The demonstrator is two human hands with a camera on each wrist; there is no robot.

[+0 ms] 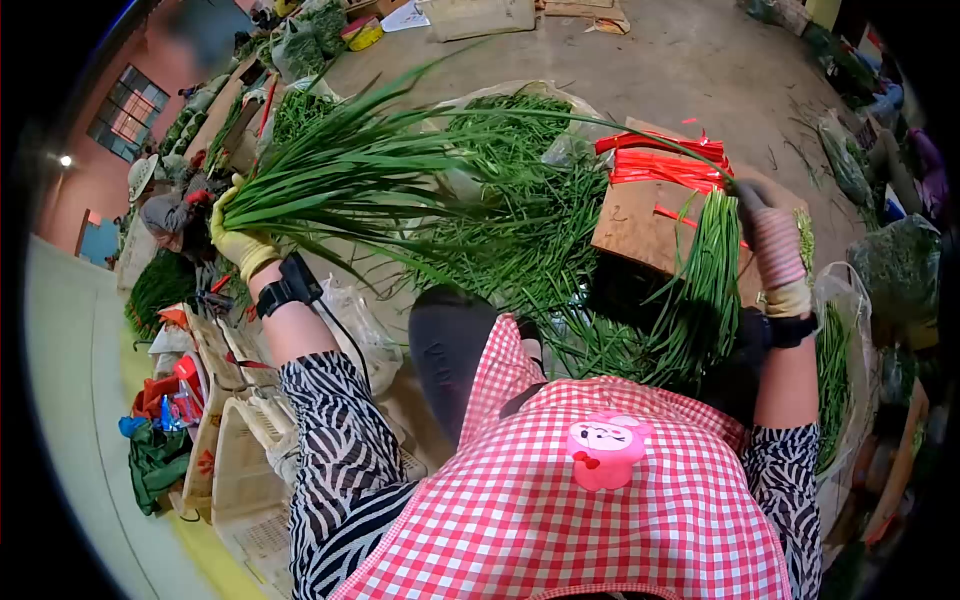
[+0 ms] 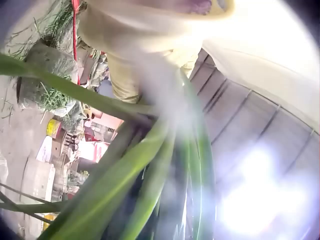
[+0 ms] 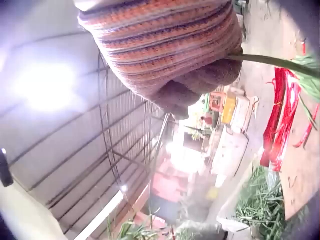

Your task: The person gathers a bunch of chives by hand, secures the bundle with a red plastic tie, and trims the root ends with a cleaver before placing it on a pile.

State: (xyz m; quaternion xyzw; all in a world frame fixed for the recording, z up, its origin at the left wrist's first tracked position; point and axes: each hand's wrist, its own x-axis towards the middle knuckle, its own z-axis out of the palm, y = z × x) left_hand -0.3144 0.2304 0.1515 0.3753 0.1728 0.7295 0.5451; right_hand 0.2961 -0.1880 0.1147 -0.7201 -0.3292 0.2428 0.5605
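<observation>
My left hand [image 1: 240, 238], in a yellow glove, grips a fanned bunch of long flat garlic chives [image 1: 330, 165] by the stem end, raised at the left. In the left wrist view the green leaves [image 2: 145, 185] spread out below the pale glove. My right hand [image 1: 772, 240], in a striped glove with dark fingers, pinches one long chive stalk [image 1: 655, 137] that arches left toward the bunch. Those fingers [image 3: 210, 75] are curled on the stalk in the right wrist view. Beside that hand another bunch of chives [image 1: 712, 260] hangs over a cardboard box [image 1: 640, 222].
Red ties [image 1: 665, 165] lie on the box. A heap of loose chives [image 1: 520, 190] sits on plastic sheeting ahead of my legs. Plastic crates [image 1: 245, 455] stand at the lower left, with bagged greens [image 1: 900, 265] at the right. Another person [image 1: 170, 215] is at the left.
</observation>
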